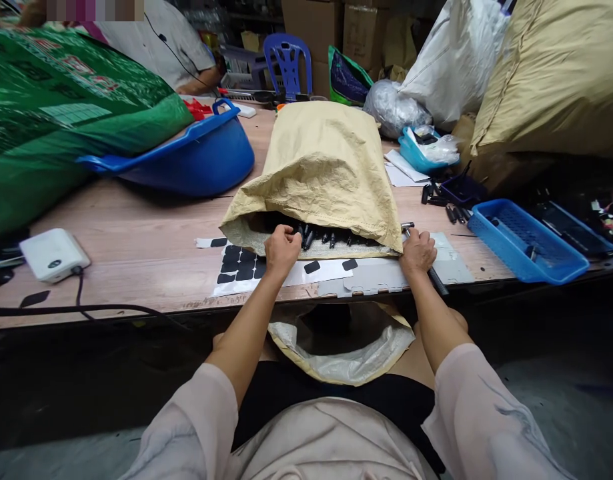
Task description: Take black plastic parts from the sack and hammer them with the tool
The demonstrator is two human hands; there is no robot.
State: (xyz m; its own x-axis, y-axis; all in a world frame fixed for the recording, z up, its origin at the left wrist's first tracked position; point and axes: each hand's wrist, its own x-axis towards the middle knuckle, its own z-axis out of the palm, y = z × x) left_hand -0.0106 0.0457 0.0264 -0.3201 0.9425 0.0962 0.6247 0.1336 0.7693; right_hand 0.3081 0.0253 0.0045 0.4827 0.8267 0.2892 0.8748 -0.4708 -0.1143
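Observation:
A tan woven sack [326, 173] lies on the wooden table [136, 240] with its mouth toward me, and several small black parts [326, 237] show inside the opening. My left hand [282, 248] is closed at the sack's mouth, its fingers on the lower lip beside the black parts. At the sack's right corner, my right hand [417, 253] is curled round a long black tool [439, 281] that lies along the table. A second open tan sack [341, 343] sits on my lap below the table edge.
White sheets with black pads [241, 263] lie under the sack's mouth. A blue basin [196, 157] and green sack [51, 113] stand left, a white box with cable [53, 253] near it. Blue trays [526, 240] sit right. Another person [156, 40] sits beyond.

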